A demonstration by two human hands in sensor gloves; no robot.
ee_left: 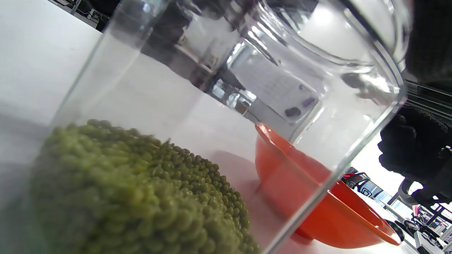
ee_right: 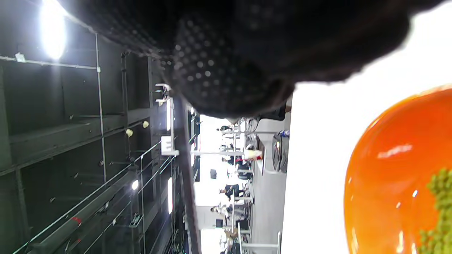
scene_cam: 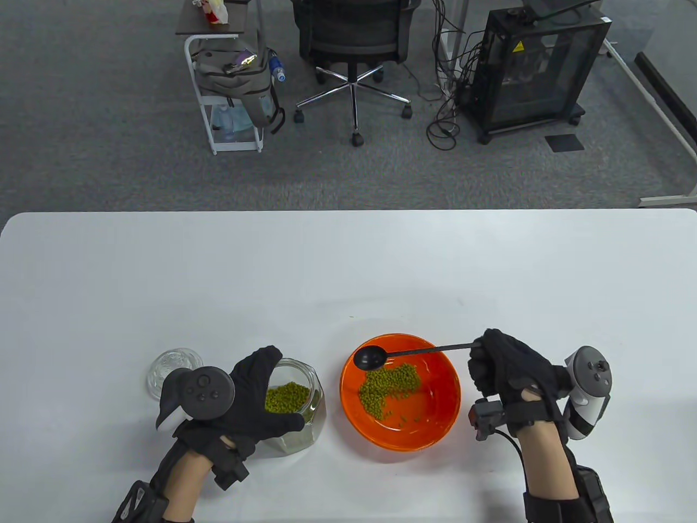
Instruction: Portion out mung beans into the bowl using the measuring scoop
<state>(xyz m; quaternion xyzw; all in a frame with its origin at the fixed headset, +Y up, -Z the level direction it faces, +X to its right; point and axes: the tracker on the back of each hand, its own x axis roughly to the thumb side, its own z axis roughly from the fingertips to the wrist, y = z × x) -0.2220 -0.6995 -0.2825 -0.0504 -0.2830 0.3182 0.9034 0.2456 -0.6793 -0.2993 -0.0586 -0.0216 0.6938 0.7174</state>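
Tabletop, white, seen whole only in the table view; all items sit toward its near edge.

Glass jar, left of centre, part-filled with mung beans, lid off. Left hand wrapped round the jar from its left side, fingers curled on the glass. The left wrist view looks through the jar wall: beans heaped at the bottom, the orange bowl beyond, details the table view does not give.

Glass lid, just left of the jar, partly behind the left-hand tracker.

Orange bowl, just right of the jar, holds a loose patch of beans in its middle.

Black measuring scoop, cup over the bowl's far-left rim, handle running right into the right hand, which grips the handle end in a closed fist. The right wrist view, turned on its side, shows only glove fabric, part of the bowl and a few beans; the scoop is not seen there.

Writing: none legible on any item.
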